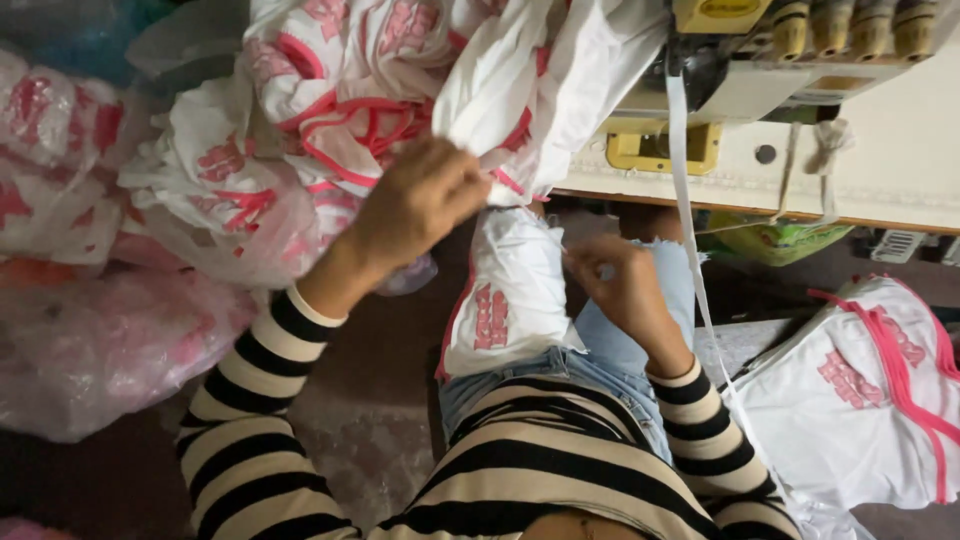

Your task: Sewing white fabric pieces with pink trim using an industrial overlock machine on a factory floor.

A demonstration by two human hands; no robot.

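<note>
My left hand (415,205) grips the edge of a white garment with pink trim (510,290) that hangs from the table edge down onto my lap. My right hand (620,285) pinches the same white cloth lower down, over my jeans-clad thigh (620,345). Both of my arms wear black-and-cream striped sleeves. Above my left hand, more white and pink garments (350,90) are bunched together.
A sewing machine (760,60) stands on the cream table (880,180) at upper right, with a white tape strip (690,250) hanging down from it. Bagged garments (100,340) pile up at left. A stack of white and pink pieces (860,400) lies at right.
</note>
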